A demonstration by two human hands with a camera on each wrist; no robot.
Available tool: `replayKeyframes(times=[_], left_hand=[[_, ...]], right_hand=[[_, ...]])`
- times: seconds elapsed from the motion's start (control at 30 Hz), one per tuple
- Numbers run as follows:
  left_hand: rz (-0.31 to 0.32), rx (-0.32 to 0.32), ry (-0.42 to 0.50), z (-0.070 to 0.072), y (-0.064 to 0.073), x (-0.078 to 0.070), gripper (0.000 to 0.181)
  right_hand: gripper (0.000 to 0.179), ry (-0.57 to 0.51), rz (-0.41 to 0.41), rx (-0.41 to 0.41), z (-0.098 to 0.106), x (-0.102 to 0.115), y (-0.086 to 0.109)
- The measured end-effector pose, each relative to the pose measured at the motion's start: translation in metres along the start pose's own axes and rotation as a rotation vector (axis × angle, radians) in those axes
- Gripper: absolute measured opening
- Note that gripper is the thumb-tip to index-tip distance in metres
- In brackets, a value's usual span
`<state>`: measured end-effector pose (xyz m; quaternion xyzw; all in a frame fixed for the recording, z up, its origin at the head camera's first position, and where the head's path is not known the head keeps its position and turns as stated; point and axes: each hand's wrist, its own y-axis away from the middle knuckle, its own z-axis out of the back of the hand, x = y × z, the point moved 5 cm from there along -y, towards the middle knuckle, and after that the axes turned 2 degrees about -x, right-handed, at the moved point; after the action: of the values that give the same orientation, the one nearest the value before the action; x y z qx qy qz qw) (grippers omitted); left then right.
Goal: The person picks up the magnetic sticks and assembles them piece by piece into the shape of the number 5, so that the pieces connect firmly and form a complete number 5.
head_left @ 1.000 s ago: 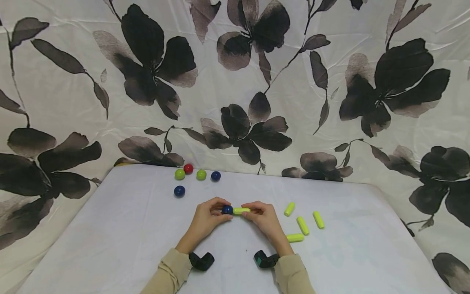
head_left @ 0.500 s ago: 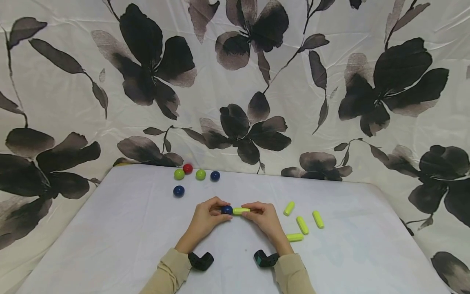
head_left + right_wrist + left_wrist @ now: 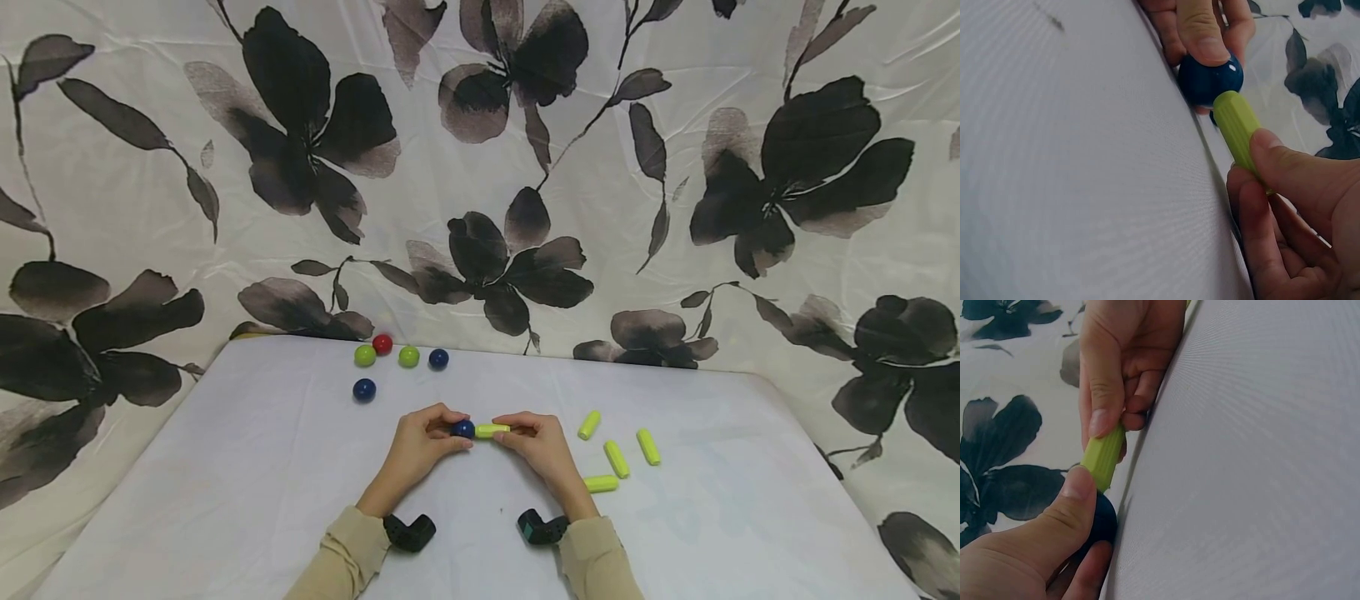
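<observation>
My left hand pinches a glossy dark blue ball between thumb and fingers, just over the white table. Opposite it, my right hand grips the far end of a ridged yellow-green stick. The stick's other end meets the ball's side, so both lie in one line between the hands. In the left wrist view the left thumb partly covers the ball, and the stick runs from it up to the right hand's fingertips.
Several more yellow-green sticks lie right of my right hand. Toward the table's back left are a red ball, two green balls and two other blue balls. Behind the white table hangs a floral cloth.
</observation>
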<state>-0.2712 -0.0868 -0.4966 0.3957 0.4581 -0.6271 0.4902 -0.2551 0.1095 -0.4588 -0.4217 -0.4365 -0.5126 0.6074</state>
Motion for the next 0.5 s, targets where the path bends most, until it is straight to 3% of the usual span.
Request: replayKeyframes(times=[0.13,0.33,0.5], left_hand=[[0.006,-0.001,0.013,0.0,0.0,-0.001,0.025],[0.012,0.003,0.027,0.0,0.0,0.0,0.025],[0.005,-0.003,0.036,0.001,0.0,0.002,0.025]], right_hand=[[0.02,0.012,-0.009,0.003,0.0,-0.002,-0.001],[0.024,-0.005,-0.037,0.054,-0.001,-0.022,-0.013],[0.028,0.121,-0.022,0.118,-0.002,-0.018,-0.025]])
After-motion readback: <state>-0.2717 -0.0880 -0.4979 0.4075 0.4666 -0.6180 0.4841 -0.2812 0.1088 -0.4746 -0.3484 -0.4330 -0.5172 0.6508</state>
